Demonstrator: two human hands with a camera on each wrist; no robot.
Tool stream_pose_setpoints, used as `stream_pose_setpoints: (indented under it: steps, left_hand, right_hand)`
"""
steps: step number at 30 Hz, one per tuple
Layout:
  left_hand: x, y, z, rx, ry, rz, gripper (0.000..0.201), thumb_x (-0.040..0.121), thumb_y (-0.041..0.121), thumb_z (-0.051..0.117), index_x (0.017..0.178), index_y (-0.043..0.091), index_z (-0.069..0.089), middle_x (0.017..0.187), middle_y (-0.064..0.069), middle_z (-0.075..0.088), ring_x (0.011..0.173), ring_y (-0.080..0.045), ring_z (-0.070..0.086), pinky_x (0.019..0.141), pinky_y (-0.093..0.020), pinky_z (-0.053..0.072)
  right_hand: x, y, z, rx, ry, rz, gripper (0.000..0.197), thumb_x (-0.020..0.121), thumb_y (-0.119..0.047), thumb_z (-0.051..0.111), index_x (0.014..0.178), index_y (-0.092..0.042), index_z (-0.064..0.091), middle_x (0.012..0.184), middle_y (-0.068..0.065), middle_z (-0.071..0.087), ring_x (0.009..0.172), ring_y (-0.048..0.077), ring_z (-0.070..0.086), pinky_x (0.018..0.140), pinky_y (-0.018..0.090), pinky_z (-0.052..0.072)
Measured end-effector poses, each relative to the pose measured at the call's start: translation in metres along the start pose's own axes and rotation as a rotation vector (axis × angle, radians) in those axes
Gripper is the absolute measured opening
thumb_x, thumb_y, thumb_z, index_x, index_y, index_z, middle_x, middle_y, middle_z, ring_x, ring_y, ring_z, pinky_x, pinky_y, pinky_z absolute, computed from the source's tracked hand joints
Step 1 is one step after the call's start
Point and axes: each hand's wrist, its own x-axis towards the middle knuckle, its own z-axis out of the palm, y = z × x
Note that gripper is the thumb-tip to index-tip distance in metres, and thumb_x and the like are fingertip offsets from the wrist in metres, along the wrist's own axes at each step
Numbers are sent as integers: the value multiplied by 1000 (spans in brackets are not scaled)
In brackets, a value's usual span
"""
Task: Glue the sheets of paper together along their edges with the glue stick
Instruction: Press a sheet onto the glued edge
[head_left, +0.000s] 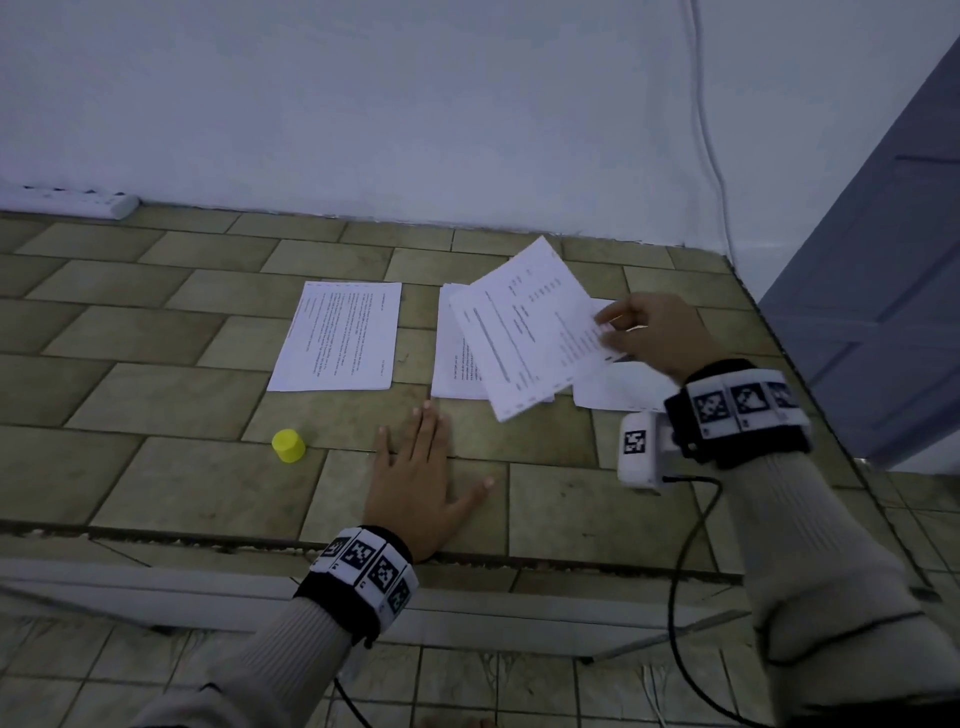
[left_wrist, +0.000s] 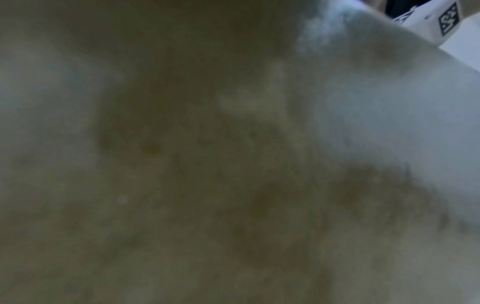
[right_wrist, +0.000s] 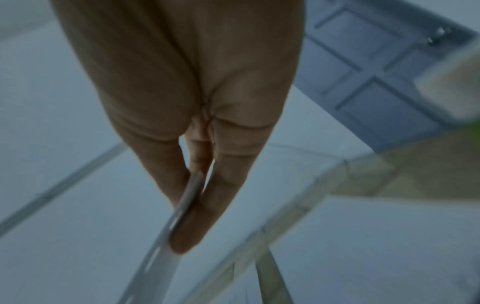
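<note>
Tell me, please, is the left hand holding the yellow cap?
No, the left hand lies flat with straight fingers on the tiled surface, and the yellow cap stands apart to its left.

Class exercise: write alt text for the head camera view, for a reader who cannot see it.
A right hand pinches a printed sheet, lifted above a paper pile. The left hand rests flat on the tiled surface near a yellow cap.
</note>
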Motion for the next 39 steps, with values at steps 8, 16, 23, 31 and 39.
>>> stream_pose_setpoints:
  steps: [8,16,23,31,39]
  left_hand:
    - [0,-1,1,24,-15,-7,106,76,80,-11,156,12,-1,163,-4,-13,149,-17,-16,116,-47,-15]
    - [0,-2,3,36,4,-9,102,79,79,-8,156,12,3,163,-4,-8,149,-17,-13,118,-49,-12]
    - [1,-1,4,32,4,-14,101,80,78,-6,156,12,4,164,-4,-7,150,-18,-12,118,-50,-10]
    - [3,-2,3,40,-26,-20,106,75,80,-14,156,14,3,164,-2,-6,149,-16,-12,118,-50,-10]
    - [14,-12,-32,-552,-56,-37,80,91,73,30,150,19,31,156,-1,32,145,-16,25,120,-45,18]
  right_hand:
    - [37,28,86,88,101,212,18,79,-6,74,95,-8,66,89,8,62,95,27,64,90,45,53]
    - [38,24,105,-167,77,147,32,83,-14,72,111,-6,62,113,12,63,106,25,59,80,23,41]
    - [42,23,109,-380,-28,135,40,85,-20,70,120,-7,56,125,13,56,116,26,53,89,29,42]
    - [34,16,110,-490,-18,151,36,91,-28,62,123,-13,55,131,16,42,122,31,44,95,38,43]
    - [-25,4,51,-175,437,-294,22,88,-16,64,109,-10,62,113,8,58,101,17,54,82,17,32]
